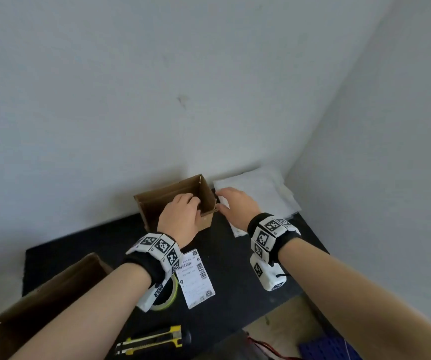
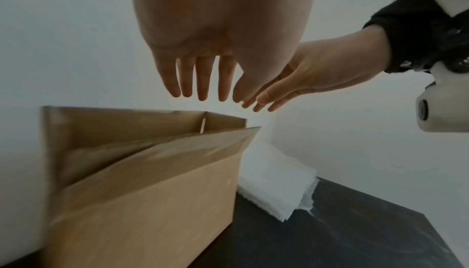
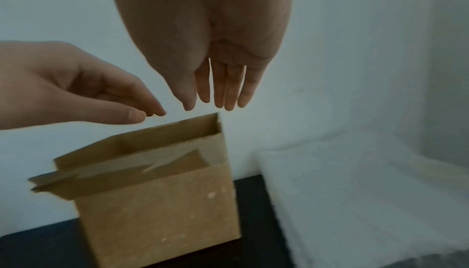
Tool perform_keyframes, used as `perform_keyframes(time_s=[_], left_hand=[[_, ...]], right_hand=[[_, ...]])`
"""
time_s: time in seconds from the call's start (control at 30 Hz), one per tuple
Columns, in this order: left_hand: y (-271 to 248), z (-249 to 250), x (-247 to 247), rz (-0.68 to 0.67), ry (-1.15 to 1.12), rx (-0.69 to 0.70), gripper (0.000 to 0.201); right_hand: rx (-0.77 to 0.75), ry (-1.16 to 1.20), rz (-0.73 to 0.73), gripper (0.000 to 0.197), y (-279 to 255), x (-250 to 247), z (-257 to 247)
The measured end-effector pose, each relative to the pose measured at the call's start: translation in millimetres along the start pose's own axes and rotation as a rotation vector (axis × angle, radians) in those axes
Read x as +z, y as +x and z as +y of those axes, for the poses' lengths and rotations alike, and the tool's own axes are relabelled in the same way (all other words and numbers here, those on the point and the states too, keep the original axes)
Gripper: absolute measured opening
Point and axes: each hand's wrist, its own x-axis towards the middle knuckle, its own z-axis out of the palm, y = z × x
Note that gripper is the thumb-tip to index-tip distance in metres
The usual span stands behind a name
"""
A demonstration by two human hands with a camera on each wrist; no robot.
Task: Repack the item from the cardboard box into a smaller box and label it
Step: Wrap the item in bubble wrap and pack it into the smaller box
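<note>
While the small box (image 1: 172, 203) stands open, both hands (image 1: 180, 216) (image 1: 237, 206) hover above, fingers loose, holding nothing.

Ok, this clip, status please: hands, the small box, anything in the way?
Left hand and right hand open, empty, over the small box. Box open-topped, upright by the wall. White foam sheets beside it; label not yet applied.

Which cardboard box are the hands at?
The small box standing open at the back by the wall, beside the white foam sheets. The bigger box sits at the front left, away from both hands.
</note>
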Motion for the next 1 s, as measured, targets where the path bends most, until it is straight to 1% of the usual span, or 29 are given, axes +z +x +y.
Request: perform_keyframes(time_s=[0.07,0.13,0.23,0.3,0.4,0.53,0.63,0.73,0.83,0.93,1.0], left_hand=[[13.6,18.9,3.8,-0.003,-0.020,0.060,0.035],[25.3,36.7,12.4,-0.032,-0.028,0.092,0.036],[40.8,62.1,29.4,-0.083,-0.034,0.113,0.036],[50.1,75.7,41.7,-0.120,-0.027,0.106,0.035],[61.5,88.3,67.2,-0.207,-0.027,0.045,0.035],[79.5,94.1,106.5,-0.285,-0.024,-0.057,0.038],[94.8,94.3,137.0,-0.332,0.026,-0.108,0.044],[107.5,90.4,162.5,-0.396,0.051,-0.158,0.050],[114.9,87.7,178.4,-0.480,0.074,-0.191,0.058],[116.5,87.5,188.9,-0.481,0.089,-0.205,0.060],[114.7,88.1,194.8,-0.456,0.072,-0.224,0.057]], right_hand=[[0.071,-0.025,0.002,0.039,-5.3,-11.1,21.0],[0.133,-0.043,-0.011,0.040,-9.7,-16.8,44.4],[0.177,-0.066,-0.035,0.040,-11.3,-18.8,81.7],[0.186,-0.074,-0.058,0.039,-7.2,-16.5,106.9],[0.196,-0.056,-0.119,0.039,3.2,-9.2,143.2],[0.145,-0.059,-0.190,0.043,21.9,2.6,187.0],[0.074,-0.087,-0.222,0.052,37.7,11.0,214.6],[-0.017,-0.141,-0.260,0.062,52.0,16.6,234.0],[-0.047,-0.161,-0.322,0.069,61.1,20.7,244.5],[-0.044,-0.163,-0.354,0.067,63.9,27.9,251.5],[-0.050,-0.156,-0.332,0.061,64.2,32.4,255.0]])
